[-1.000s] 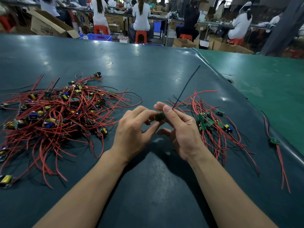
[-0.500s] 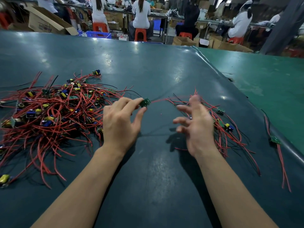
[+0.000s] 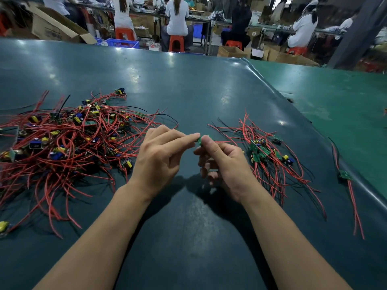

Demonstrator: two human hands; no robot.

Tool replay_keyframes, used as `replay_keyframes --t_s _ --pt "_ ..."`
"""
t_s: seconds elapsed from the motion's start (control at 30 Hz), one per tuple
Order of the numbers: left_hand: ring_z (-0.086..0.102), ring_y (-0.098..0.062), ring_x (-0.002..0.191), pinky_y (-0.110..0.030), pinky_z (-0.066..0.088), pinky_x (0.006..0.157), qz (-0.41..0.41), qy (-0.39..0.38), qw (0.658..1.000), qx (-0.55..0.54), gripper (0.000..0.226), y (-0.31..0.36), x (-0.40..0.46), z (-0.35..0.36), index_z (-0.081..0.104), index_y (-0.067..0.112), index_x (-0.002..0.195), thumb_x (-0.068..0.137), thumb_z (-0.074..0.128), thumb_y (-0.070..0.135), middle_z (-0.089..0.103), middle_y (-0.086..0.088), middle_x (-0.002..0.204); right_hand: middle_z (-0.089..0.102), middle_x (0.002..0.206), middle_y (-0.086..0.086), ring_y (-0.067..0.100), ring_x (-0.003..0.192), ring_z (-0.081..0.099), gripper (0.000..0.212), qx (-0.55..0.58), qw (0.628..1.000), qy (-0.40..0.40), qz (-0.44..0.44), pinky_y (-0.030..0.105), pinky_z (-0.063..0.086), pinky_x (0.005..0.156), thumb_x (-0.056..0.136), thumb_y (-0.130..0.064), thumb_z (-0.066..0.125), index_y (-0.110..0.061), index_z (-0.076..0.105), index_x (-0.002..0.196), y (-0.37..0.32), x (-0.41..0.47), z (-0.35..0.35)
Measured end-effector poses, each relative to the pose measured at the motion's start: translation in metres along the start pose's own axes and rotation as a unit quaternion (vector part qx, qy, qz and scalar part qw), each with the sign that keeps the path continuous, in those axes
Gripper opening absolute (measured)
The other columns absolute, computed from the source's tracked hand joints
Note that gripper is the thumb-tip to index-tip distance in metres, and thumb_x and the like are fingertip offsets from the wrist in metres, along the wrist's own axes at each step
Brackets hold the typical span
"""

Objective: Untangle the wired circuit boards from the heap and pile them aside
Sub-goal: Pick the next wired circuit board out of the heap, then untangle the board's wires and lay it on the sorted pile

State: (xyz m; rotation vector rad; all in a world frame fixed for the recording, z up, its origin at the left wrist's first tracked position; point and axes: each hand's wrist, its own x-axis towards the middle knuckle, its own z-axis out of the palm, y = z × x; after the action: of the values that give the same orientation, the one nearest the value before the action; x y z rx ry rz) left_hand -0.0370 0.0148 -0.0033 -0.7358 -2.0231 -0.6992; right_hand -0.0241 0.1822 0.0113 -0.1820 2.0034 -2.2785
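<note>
Centrally, small green circuit board (image 3: 199,141) pinched between left hand (image 3: 160,158) fingertips and right hand (image 3: 225,164) thumb, above dark table (image 3: 188,91), tangled heap (image 3: 69,141) lay left, sorted pile (image 3: 266,151) right.

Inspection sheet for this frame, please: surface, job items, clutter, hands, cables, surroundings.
Surface: dark green table, glossy.
Job's things: tangled heap on the left; sorted pile on the right; one small green board held between both hands.
Clutter: a lone wired board near the right edge.
Grip: left hand and right hand both pinch the board.
Cables: red and black leads, loose.
Surroundings: seated workers, red stools, cardboard boxes.
</note>
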Motion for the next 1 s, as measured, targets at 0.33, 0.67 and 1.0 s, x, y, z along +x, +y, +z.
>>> replay_keyframes --t_s 0.33,0.67,1.0 --pt "0.056 -0.030 0.086 -0.042 0.036 0.078 -0.156 0.072 0.971 0.163 0.014 -0.012 -0.005 -0.013 0.078 0.020 0.088 0.090 0.069 0.031 0.072 0.005 0.087 0.053 0.046 0.000 0.014 0.036 0.047 0.035 -0.062 0.953 0.249 -0.163 0.020 0.034 0.036 0.080 -0.035 0.069 -0.009 0.061 0.057 0.001 0.002 -0.002" --pt "0.047 -0.037 0.113 -0.046 0.035 0.091 -0.389 -0.019 0.875 0.288 0.039 -0.028 -0.009 -0.026 0.065 0.013 0.119 0.089 0.063 0.037 0.060 -0.013 0.117 0.068 0.061 0.005 0.009 0.034 0.048 0.031 0.173 0.921 0.350 0.012 0.017 0.036 0.034 0.095 -0.032 0.064 -0.007 0.062 0.077 -0.004 0.010 -0.013" --pt "0.047 -0.026 0.115 -0.043 0.032 0.091 -0.361 -0.224 0.836 0.347 0.035 -0.022 -0.015 -0.032 0.074 0.033 0.101 0.089 0.053 0.059 0.064 0.002 0.119 0.062 0.054 0.000 0.015 0.037 0.049 0.035 -0.117 0.980 0.151 -0.062 0.023 0.039 0.033 0.097 -0.036 0.060 -0.009 0.067 0.075 0.020 0.006 0.007"
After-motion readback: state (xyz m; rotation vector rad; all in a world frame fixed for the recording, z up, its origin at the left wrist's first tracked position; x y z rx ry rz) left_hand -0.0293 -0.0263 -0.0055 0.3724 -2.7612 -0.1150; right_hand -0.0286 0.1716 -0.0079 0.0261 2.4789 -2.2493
